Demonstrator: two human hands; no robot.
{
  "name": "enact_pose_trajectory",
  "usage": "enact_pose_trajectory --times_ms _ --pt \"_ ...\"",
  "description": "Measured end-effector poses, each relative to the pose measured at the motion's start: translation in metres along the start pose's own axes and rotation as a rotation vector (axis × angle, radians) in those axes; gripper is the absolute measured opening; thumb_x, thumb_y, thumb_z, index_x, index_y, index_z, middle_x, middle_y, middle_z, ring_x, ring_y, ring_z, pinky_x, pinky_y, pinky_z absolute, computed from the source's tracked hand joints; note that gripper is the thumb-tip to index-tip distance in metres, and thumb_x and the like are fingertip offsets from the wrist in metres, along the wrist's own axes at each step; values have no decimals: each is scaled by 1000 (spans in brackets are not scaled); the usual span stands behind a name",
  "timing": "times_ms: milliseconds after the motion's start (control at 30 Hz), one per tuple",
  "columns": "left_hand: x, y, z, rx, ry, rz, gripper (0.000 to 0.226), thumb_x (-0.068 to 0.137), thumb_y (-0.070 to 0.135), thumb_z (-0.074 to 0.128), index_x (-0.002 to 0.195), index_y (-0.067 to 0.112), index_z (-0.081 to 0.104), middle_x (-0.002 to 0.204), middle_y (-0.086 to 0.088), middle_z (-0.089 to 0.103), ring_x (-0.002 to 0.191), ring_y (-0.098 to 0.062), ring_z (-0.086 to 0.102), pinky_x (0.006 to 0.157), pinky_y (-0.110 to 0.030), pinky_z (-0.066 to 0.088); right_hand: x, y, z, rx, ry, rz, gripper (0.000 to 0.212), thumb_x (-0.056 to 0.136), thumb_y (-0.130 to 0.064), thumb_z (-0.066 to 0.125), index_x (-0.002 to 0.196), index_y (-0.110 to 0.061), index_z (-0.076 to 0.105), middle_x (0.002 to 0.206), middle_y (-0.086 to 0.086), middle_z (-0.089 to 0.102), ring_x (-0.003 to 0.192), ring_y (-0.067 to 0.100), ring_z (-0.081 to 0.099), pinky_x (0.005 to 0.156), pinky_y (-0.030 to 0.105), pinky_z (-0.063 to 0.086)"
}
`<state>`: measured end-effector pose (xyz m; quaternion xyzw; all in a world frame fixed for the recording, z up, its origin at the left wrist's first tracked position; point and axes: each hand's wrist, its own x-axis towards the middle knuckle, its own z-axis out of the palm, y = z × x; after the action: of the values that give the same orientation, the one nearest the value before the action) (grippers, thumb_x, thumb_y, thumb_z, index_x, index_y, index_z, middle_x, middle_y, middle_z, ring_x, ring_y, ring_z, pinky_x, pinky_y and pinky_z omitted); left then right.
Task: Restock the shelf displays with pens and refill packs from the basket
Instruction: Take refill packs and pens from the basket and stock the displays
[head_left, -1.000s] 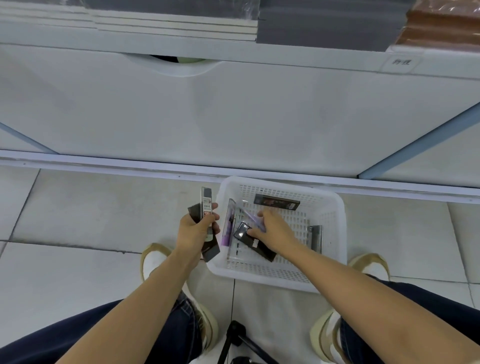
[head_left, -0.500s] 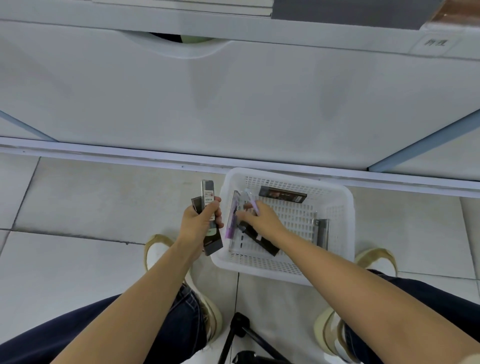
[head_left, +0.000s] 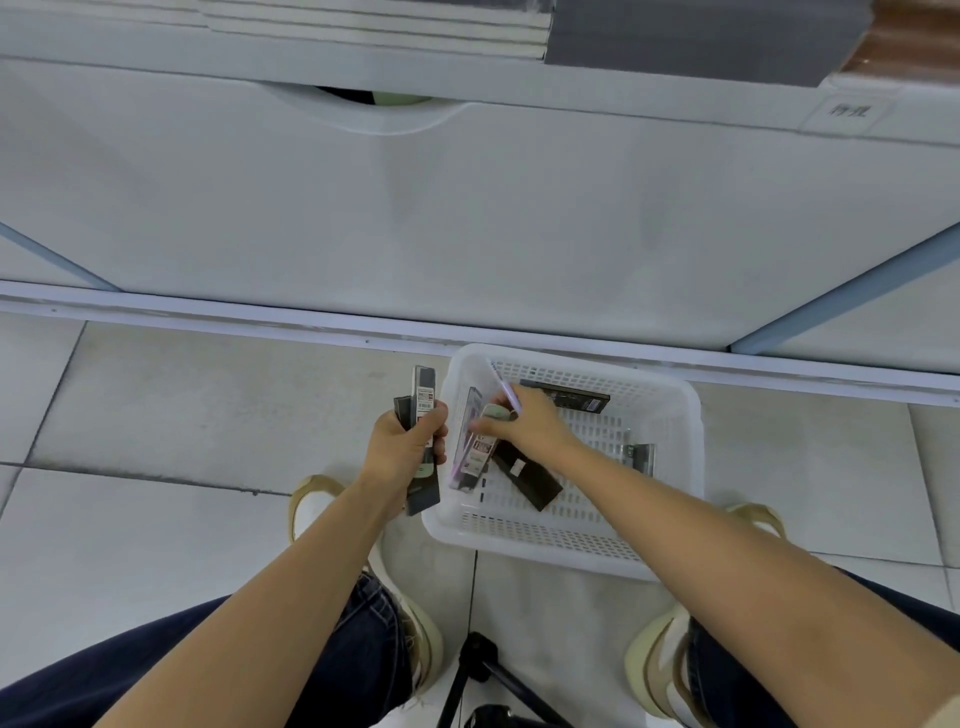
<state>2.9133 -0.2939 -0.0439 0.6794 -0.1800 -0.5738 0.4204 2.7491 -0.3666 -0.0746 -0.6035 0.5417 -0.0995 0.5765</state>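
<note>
Left hand (head_left: 405, 449) grips stacked refill packs (head_left: 423, 395) outside the left rim of the basket (head_left: 545, 540) (apparently gathering stock), while right hand (head_left: 524, 423) pinches a purple pen (head_left: 506, 392) inside

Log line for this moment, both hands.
left hand: holds packs | right hand: holds pen, touches pack in basket | stage: picking stock

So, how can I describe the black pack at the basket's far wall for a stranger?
Find the white basket on the floor before the white cabinet. Along its far wall, beyond the right hand, lies a long black pack. It alone lies crosswise there; the other black pack lies diagonally mid-basket.
</note>
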Motion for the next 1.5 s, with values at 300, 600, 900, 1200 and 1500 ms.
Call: enact_pose_trajectory --times_ms 300,600,900,1200,1500 --pt "-39 91 14 206 -234 226 12 79 8 78 78 9 66 56 -4 58 48 -14 48 50 -24 48 -38 -120 -90 71 60 -286 23 76 -26 81 74 -17 61 55 -17 56 51 -1 50 49 13 38" --pt "-129 231 19 204 -247 549 11 87 18 71 89 8 67 62 -1 67 49 -14 51 52 -21 48 -134 -257 -154 -2 204 -671 13 89 -22 68 94 -10 67 59 -9 62 49 5 49 47 16 41" --pt "-213 340 44 -59 -303 762 12 94 12 58 99 4 66 73 -1 60 50 -16 49 52 -29 45 -219 -358 -231 -55 628 -929 11 94 -17 62 101 -9 62 79 2 65 56 2 54 59 18 49" --pt "-242 387 104 107 -355 911 14 92 23 65 102 13 70 76 -9 71 52 -13 64 50 -22 51 -257 -381 -326 -248 964 -735 12 102 -22 41 102 -11 46 82 9 49 72 23 46 57 33 38" --pt "-235 400 147 144 -383 956 8 91 25 66 94 20 71 90 -8 75 67 -19 67 64 -31 57 -255 -353 -357 -208 879 -616 13 102 -21 40 110 -13 47 79 4 57 58 13 54 37 14 37"
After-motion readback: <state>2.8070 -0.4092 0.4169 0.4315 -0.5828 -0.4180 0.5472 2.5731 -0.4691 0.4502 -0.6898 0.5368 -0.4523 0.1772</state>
